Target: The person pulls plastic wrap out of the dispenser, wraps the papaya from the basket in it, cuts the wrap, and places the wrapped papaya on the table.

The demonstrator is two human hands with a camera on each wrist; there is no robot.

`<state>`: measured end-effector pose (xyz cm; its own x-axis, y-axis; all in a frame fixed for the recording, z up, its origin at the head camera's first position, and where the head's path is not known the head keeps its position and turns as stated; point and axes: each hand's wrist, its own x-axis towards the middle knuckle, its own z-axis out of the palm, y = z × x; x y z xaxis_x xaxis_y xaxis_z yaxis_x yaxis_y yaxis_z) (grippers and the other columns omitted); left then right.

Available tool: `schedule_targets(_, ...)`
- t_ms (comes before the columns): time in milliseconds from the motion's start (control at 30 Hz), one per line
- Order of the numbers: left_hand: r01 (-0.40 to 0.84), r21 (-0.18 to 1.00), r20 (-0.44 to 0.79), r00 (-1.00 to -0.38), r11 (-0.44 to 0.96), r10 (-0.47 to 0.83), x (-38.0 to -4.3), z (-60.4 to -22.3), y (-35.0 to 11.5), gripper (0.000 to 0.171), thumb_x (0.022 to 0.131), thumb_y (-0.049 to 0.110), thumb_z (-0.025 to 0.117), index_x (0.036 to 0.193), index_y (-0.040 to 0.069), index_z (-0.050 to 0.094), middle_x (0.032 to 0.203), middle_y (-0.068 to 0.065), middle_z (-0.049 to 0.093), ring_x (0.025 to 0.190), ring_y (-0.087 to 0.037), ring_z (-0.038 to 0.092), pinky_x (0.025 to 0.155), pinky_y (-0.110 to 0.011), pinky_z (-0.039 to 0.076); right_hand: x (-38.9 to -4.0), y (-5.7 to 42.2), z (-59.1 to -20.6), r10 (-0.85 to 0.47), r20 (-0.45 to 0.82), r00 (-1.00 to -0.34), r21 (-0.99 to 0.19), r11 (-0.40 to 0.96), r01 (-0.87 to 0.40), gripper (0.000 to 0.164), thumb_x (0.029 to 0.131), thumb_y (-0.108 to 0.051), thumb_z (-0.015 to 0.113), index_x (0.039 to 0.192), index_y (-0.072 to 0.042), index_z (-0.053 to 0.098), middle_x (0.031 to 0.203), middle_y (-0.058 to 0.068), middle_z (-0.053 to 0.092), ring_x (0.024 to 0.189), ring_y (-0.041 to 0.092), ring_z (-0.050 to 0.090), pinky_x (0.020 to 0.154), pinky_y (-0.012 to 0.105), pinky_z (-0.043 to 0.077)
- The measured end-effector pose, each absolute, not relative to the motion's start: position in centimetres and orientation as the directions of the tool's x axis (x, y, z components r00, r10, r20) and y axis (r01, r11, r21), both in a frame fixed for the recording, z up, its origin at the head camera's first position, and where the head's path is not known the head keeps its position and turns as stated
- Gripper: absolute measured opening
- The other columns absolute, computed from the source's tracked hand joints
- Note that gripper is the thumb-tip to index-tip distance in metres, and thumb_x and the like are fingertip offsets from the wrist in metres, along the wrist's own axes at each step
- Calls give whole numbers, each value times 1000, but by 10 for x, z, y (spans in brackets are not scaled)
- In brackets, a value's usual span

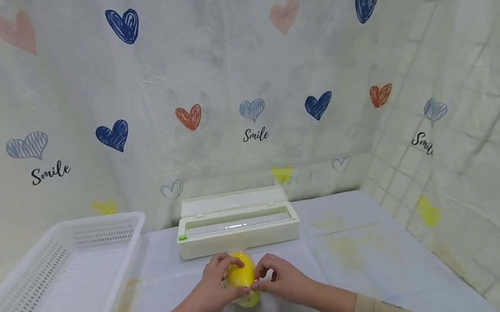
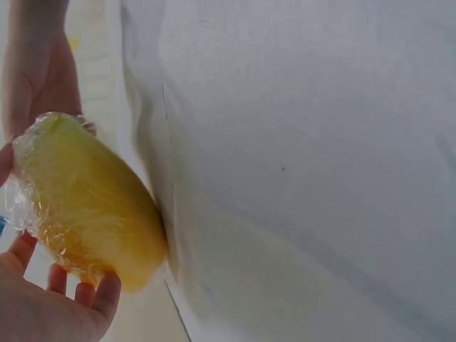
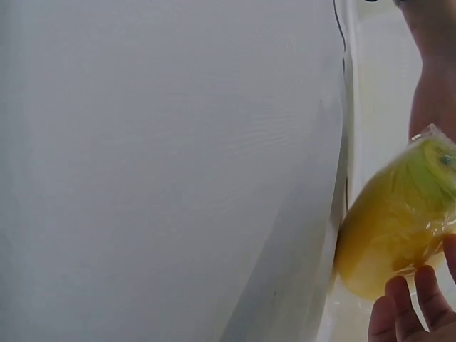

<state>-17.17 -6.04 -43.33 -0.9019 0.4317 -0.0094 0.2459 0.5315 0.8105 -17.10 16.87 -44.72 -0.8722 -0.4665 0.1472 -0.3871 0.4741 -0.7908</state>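
Note:
A yellow fruit with a green end (image 1: 242,267), wrapped in clear cling film (image 2: 35,153), rests on the white-covered table between both hands. My left hand (image 1: 215,287) holds it from the left, fingers bent over its top and thumb across its near side. From the right, my right hand (image 1: 286,279) pinches at the film, thumb and fingers close beside the left thumb. The left wrist view shows the left hand's fingertips (image 2: 107,292) against the wrapped side. Spread along the opposite side are the right hand's fingers (image 3: 402,303), in the right wrist view.
Behind the fruit stands a cream cling film dispenser (image 1: 240,239), lid raised, with a roll inside and a green slider (image 1: 183,238) at its left. A white slotted basket (image 1: 140,223) is on the left. A heart-printed curtain (image 1: 213,68) hangs behind the table.

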Motion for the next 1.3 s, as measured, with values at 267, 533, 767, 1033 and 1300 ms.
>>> schedule_targets(267, 278, 823, -26, -852, 495, 523, -178, -438, -73, 42, 79, 38, 84, 113, 34, 61, 137, -6, 34, 124, -35, 39, 99, -59, 43, -179, 173, -452, -567, 91, -818, -805, 441, -396, 19, 87, -27, 77, 96, -20, 62, 96, -8, 59, 93, 18, 57, 73, 24, 49)
schedule_targets(533, 328, 823, 11, -825, 463, 565, -179, -438, -79, 39, 79, 38, 83, 112, 35, 63, 135, -4, 35, 123, -32, 40, 100, -58, 42, -182, 170, -450, -584, 123, -803, -743, 482, -464, 20, 84, -32, 79, 89, -20, 64, 86, -9, 60, 83, 19, 58, 67, 21, 47)
schedule_targets(767, 344, 829, 23, -808, 440, 589, -180, -436, -82, 39, 82, 33, 82, 114, 30, 61, 132, -6, 36, 123, -31, 40, 99, -54, 44, -182, 169, -450, -601, 92, -794, -766, 467, -442, 18, 86, -28, 78, 94, -21, 64, 91, -8, 60, 88, 22, 58, 71, 25, 51)
schedule_targets(1033, 373, 814, 33, -796, 446, 605, -179, -435, -86, 39, 83, 35, 81, 117, 31, 61, 137, -4, 37, 127, -33, 43, 103, -60, 41, -182, 166, -450, -589, 119, -799, -704, 517, -486, 21, 84, -35, 79, 90, -23, 63, 86, -10, 59, 81, 14, 56, 66, 20, 48)
schedule_targets(1300, 436, 742, 61, -800, 509, 596, -175, -440, -92, 45, 85, 43, 77, 125, 35, 58, 150, 1, 38, 134, -31, 43, 106, -59, 38, -186, 177, -444, -585, 127, -801, -699, 520, -490, 24, 84, -36, 79, 98, -24, 64, 92, -2, 64, 85, 18, 58, 69, 22, 51)
